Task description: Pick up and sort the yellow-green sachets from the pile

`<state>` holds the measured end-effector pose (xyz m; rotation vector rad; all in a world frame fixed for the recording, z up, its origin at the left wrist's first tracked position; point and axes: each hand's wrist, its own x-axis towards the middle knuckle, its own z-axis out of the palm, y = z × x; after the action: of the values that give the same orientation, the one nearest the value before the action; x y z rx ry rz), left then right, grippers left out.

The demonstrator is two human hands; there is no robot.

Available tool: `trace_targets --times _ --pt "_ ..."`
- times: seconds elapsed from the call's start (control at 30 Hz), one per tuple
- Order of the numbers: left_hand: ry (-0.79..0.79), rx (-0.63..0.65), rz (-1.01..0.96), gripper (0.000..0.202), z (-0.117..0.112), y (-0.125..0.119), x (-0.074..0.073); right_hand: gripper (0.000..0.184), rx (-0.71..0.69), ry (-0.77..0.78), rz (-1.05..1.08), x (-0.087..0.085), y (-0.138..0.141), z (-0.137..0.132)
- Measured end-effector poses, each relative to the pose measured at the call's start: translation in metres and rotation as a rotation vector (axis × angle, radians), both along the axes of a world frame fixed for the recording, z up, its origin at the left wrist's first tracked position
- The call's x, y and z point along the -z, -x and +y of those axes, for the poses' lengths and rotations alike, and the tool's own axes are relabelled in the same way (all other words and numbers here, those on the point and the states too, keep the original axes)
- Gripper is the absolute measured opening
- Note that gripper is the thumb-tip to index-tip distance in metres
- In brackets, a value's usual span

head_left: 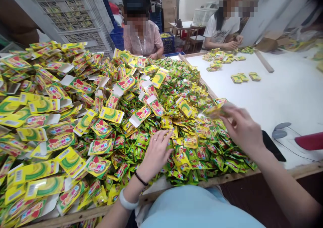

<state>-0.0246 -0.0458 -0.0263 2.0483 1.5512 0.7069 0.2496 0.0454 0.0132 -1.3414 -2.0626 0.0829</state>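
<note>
My left hand [157,150] rests over a heap of small green and yellow sachets [143,139]. Its fingers are stretched out, with the tips touching the sachets near a yellow one. Raised at the right side of the heap, my right hand [243,128] pinches a small yellow carton [214,111], smeared by motion. To the left lies a big pile of flat yellow and green printed cartons [70,160], many with white end flaps standing up. A few such cartons [155,105] lie loose on top of the sachets.
A wooden strip [208,90] edges the sachets. On the white table [285,97] lie a black phone-like slab [272,147], glasses [280,130], a red case [309,141] and several filled cartons [242,78]. Two people sit opposite. White crates [73,19] stand stacked behind.
</note>
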Motion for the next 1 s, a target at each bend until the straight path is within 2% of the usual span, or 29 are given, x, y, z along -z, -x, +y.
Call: trace_targets --times 0.03,0.07,0.1,0.17,0.23,0.33,0.43,0.5,0.6,0.67,0.73,0.87,0.93,1.0 --pt "-0.041 -0.028 0.117 0.05 0.003 0.004 0.006 0.031 0.092 -0.06 -0.044 0.003 0.0 0.009" --pt "-0.06 -0.038 0.206 0.044 0.004 0.008 0.012 0.035 0.104 -0.074 -0.088 0.008 0.005 0.015" --pt "-0.07 -0.038 0.267 0.039 0.005 0.012 0.016 0.036 0.036 -0.051 -0.132 0.014 0.015 0.017" --pt "-0.084 -0.043 0.314 0.028 0.004 0.018 0.021 0.034 -0.213 0.087 -0.237 0.031 0.046 0.013" --pt "-0.095 -0.075 0.265 0.019 0.0 0.025 0.022 0.037 -0.342 0.195 -0.379 0.048 0.078 0.003" --pt "-0.048 -0.197 0.018 0.011 -0.006 0.037 0.021 0.031 -0.356 0.216 -0.456 0.06 0.102 -0.008" --pt "0.031 -0.403 -0.327 0.024 -0.007 0.043 0.022 0.016 -0.355 0.234 -0.282 0.054 0.101 -0.008" --pt "0.079 -0.477 -0.525 0.032 -0.004 0.04 0.022 0.014 -0.391 0.377 0.041 0.046 0.099 -0.007" --pt "0.14 -0.455 -0.754 0.027 0.003 0.025 0.019 0.022 -0.532 0.745 0.58 0.039 0.105 -0.011" --pt "0.178 -0.42 -0.849 0.025 0.005 0.014 0.016 0.024 -0.605 0.902 0.752 0.039 0.114 -0.017" --pt "0.202 -0.412 -0.899 0.029 0.004 0.005 0.014 0.023 -0.601 0.909 0.775 0.043 0.122 -0.022" --pt "0.165 -0.444 -0.945 0.032 0.0 -0.003 0.016 0.026 -0.546 0.79 0.633 0.051 0.129 -0.028" --pt "0.115 -0.487 -0.952 0.03 -0.001 -0.006 0.02 0.041 -0.476 0.735 0.593 0.054 0.13 -0.03" --pt "0.071 -0.524 -0.929 0.031 -0.001 -0.01 0.023 0.059 -0.447 0.762 0.641 0.055 0.131 -0.031"
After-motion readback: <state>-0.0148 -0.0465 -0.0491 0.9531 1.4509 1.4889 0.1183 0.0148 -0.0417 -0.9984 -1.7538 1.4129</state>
